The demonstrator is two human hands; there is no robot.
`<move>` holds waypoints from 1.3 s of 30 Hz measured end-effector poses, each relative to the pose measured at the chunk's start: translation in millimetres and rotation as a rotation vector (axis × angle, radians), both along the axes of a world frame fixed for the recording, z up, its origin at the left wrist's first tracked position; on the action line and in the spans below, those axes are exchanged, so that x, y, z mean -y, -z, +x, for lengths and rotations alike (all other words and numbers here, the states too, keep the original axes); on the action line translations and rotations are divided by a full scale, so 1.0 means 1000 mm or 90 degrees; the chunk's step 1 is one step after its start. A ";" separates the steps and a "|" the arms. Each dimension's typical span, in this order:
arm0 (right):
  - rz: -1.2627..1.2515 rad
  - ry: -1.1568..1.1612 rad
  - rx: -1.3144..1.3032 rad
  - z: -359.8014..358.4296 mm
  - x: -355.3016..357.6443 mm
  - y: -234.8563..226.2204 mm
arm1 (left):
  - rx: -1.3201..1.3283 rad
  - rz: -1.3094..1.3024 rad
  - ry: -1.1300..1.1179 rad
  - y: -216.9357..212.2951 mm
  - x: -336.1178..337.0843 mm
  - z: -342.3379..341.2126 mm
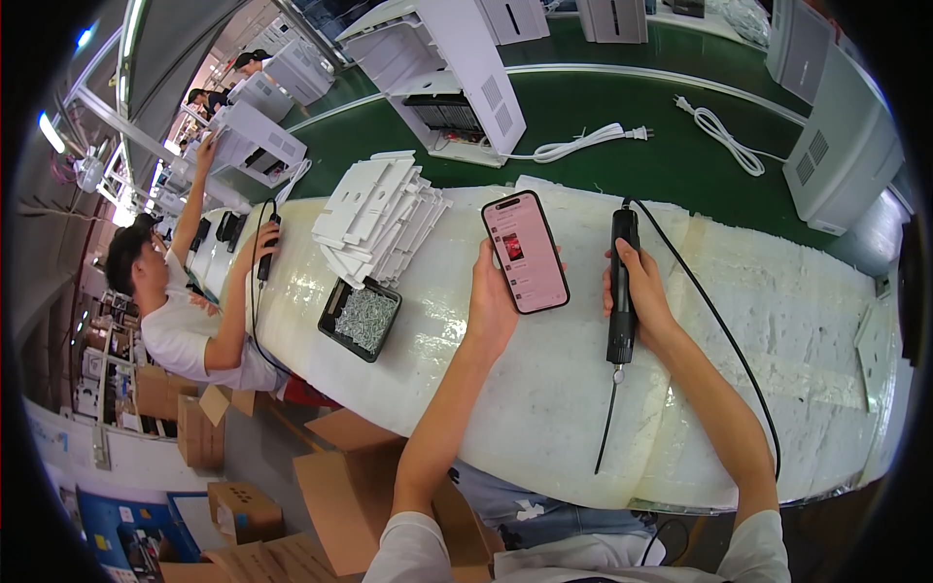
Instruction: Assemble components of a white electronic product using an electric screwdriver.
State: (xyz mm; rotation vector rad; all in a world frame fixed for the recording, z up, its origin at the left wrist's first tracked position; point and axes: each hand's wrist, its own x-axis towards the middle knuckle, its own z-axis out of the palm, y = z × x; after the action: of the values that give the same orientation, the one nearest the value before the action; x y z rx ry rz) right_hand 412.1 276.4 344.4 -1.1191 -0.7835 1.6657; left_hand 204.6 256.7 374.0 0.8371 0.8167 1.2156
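My left hand [493,299] is closed round a smartphone [530,257] in a dark case, its lit pinkish screen facing up. In my right hand [641,291] is a black electric screwdriver [622,301], gripped round its body. Its long thin bit points down toward me, and a black cord runs from its top end along the right of my forearm. Left of the phone, a stack of white plastic panels [374,219] lies on the worktop [428,321]. A black tray [345,352] full of small metal screws touches the stack's near side.
A white appliance housing [457,87] with an open lower bay stands on the green conveyor [583,97]. Another white unit [844,146] and coiled white power cords [724,136] are to the right. A co-worker [185,311] holds another screwdriver at left. Cardboard boxes [340,491] stand below.
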 end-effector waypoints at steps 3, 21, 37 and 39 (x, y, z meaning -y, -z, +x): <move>0.002 0.001 0.002 0.000 0.001 0.000 | 0.002 -0.001 0.001 0.001 0.000 0.000; -0.012 0.000 0.015 -0.001 0.001 -0.003 | -0.074 -0.016 -0.101 0.025 -0.007 -0.019; 0.003 -0.003 0.004 -0.001 0.002 0.000 | 0.032 -0.051 -0.164 0.046 -0.024 -0.037; -0.008 -0.005 0.006 0.002 0.003 -0.001 | 0.031 -0.033 -0.172 0.044 -0.022 -0.032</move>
State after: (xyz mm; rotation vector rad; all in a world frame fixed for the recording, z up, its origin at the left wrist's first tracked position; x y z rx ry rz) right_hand 413.8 273.9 345.8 -1.1352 -0.7848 1.6753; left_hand 172.4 278.8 329.9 0.6675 0.9396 1.4402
